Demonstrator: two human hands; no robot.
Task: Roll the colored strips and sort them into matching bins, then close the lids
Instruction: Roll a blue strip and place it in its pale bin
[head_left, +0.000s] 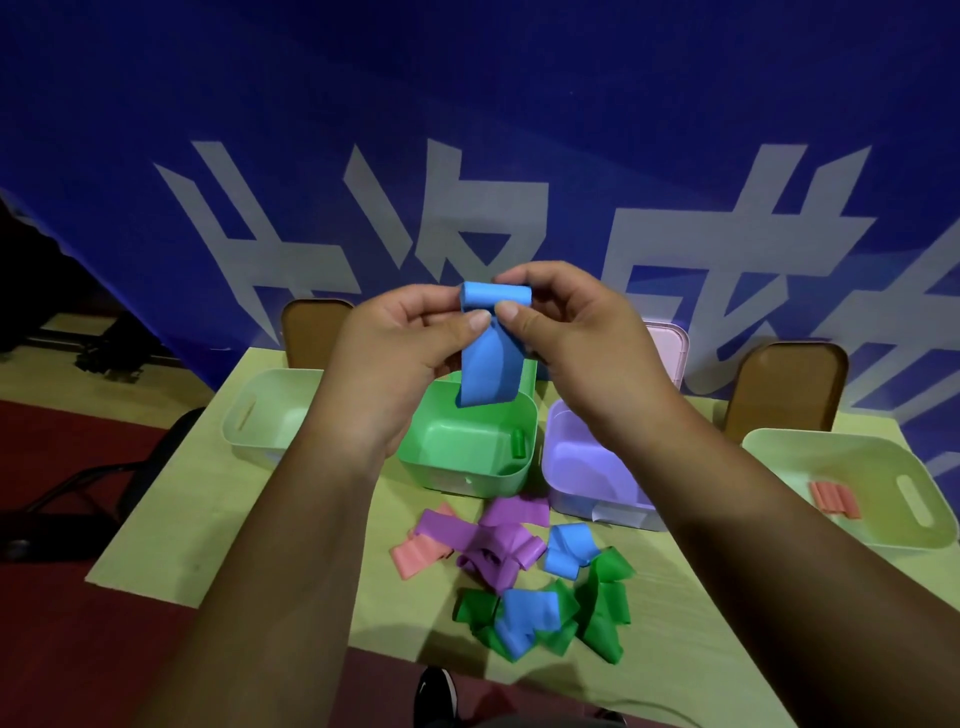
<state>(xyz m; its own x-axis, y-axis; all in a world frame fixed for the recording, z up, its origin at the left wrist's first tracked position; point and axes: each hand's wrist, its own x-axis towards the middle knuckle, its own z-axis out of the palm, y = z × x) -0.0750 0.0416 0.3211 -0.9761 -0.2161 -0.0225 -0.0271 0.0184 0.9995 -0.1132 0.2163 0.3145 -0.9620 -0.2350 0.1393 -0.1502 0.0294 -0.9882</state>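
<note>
Both hands hold one blue strip (487, 375) up in front of me, above the green bin (470, 475). Its top end is rolled into a short coil, and the loose tail hangs down. My left hand (400, 348) pinches the coil's left side with thumb and fingers; my right hand (561, 322) pinches its right side. The green bin holds one small green roll (517, 442). To its right stands the purple bin (582, 462). A pile of loose strips (511, 577), pink, purple, blue and green, lies on the table near me.
A pale bin (270, 410) stands at the table's left. Another pale bin (852, 493) at the right holds pink rolls (834, 499). A pink lid (667, 353) stands upright behind the purple bin. Two brown chair backs (787, 389) rise behind the yellow-green table (249, 519). A black shoe (436, 696) shows below.
</note>
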